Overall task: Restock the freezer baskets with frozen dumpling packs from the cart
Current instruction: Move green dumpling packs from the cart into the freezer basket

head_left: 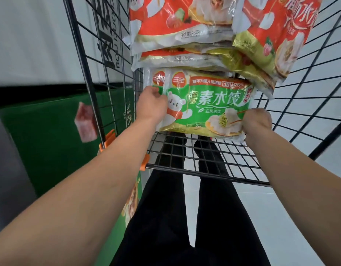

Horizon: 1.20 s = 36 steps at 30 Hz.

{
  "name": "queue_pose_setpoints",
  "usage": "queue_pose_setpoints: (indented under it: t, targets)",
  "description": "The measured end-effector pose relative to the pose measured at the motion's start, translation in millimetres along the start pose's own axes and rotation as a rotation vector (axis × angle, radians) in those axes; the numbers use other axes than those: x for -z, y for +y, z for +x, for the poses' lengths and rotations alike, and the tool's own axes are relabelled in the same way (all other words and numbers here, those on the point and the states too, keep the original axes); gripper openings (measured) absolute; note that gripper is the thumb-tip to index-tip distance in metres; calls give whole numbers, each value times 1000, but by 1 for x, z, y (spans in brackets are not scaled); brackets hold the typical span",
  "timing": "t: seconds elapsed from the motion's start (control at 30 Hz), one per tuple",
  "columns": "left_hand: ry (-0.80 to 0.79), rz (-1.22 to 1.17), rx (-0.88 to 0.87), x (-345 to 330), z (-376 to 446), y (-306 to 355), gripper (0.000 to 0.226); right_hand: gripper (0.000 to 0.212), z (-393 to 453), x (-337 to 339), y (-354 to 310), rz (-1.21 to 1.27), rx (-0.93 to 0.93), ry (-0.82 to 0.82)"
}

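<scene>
We find the black wire-mesh cart [202, 158] with bare mesh floor at its near edge. Inside it, our left hand [151, 106] and right hand [257, 121] grip the side edges of a green plastic dumpling pack [210, 104], fingers curled round it. Red-and-gold dumpling packs [183, 29] lie stacked just behind it.

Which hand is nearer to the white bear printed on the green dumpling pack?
Left. The left hand grips the green dumpling pack at its left edge, right beside the white bear. The right hand grips the opposite, right edge, far from it.
</scene>
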State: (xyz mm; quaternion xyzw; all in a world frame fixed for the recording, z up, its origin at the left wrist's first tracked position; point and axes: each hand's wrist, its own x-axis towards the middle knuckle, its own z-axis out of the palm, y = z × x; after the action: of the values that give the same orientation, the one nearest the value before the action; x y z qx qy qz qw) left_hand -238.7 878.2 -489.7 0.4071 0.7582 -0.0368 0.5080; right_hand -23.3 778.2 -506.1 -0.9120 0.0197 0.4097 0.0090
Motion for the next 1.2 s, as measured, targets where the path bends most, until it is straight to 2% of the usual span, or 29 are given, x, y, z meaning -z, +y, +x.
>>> queue_pose_setpoints:
  t: [0.1,0.2,0.23,0.33,0.47,0.63,0.77,0.9,1.03,1.2]
  targets:
    - [22,-65,92,-7,15,1,32,31,2,-1,2,43,26,-10]
    - [38,-176,202,-13,18,-1,9,30,6,-1,6,136,-12,-18]
    - [52,-192,206,-14,15,-1,9,29,4,1,7,133,-14,-20]
    - [121,-190,179,-8,-7,4,25,24,-13,6,12,107,84,-47]
    - [173,-240,170,15,-40,10,24,22,-53,22,8,174,175,-82]
    - [198,-271,67,50,-94,27,17,15,-93,71,7,243,253,-136]
    - [257,-364,2,81,-143,37,27,15,-121,117,2,207,385,-179]
    - [286,-559,9,104,-187,27,20,22,-158,154,-7,210,568,-191]
    - [324,-668,-49,126,-230,16,15,16,-190,174,-14,195,694,-223]
    - [432,-795,-105,162,-275,-21,12,8,-246,174,-28,127,878,-340]
